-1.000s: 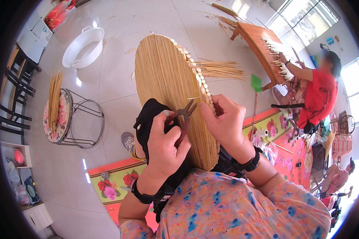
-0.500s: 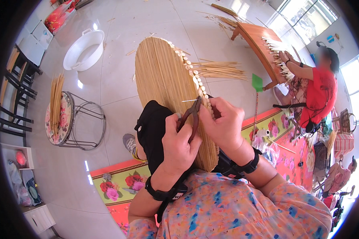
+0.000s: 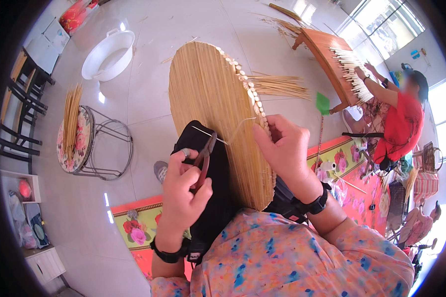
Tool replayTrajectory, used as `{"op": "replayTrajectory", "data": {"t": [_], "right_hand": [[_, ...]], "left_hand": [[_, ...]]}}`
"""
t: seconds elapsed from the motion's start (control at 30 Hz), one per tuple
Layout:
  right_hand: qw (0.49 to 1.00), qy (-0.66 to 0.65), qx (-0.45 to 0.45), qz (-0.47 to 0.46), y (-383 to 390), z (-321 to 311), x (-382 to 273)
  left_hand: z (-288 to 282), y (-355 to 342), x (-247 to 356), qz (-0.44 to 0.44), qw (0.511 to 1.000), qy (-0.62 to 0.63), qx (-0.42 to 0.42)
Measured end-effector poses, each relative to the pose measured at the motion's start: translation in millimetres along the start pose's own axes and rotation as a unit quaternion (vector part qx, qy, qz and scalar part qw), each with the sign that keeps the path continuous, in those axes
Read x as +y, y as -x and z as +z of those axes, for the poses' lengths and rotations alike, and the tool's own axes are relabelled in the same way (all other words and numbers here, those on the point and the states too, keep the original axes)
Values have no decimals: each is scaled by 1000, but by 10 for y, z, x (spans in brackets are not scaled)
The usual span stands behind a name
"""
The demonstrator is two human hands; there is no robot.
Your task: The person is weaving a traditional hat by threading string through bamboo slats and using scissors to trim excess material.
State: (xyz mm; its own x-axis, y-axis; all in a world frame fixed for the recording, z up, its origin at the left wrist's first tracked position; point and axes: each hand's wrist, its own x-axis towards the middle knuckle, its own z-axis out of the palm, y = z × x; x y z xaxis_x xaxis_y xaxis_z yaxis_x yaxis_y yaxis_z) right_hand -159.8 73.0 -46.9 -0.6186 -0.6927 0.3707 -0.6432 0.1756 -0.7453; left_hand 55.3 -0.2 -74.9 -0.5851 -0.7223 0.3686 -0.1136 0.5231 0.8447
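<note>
Pulled back in my head view since the earlier frame, the pliers [image 3: 206, 161] now sit left of the oval straw panel's [image 3: 208, 79] middle, gripping a thin pale needle [image 3: 199, 130] whose thread slants up across the panel to its right edge. I have the left hand [image 3: 186, 188] with its fingers wrapped around the handles; the right hand [image 3: 288, 148] pinches the panel's right edge, thumb on its face, other fingertips hidden. The panel's near end meets the patterned shirt [image 3: 287, 252]. Loose sticks [image 3: 280, 86] lie beyond its right edge.
</note>
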Motion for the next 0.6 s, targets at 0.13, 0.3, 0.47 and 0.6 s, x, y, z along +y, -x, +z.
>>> {"op": "replayTrajectory", "data": {"t": [0.13,0.3,0.47,0.6], "right_hand": [[999,26,-15,18,62,44,-36],[1000,-10,12,26,44,-53,78],[1000,14,13,21,15,-29,111],[1000,22,12,16,14,8,66]], "left_hand": [[-621,382,-377,-93,990,100,-37],[-862,949,-1596,-377,926,26,13],[-356,2630,-3073,-363,871,-311,-109],[-153,3437,-3453,-359,836,-344,-233]]}}
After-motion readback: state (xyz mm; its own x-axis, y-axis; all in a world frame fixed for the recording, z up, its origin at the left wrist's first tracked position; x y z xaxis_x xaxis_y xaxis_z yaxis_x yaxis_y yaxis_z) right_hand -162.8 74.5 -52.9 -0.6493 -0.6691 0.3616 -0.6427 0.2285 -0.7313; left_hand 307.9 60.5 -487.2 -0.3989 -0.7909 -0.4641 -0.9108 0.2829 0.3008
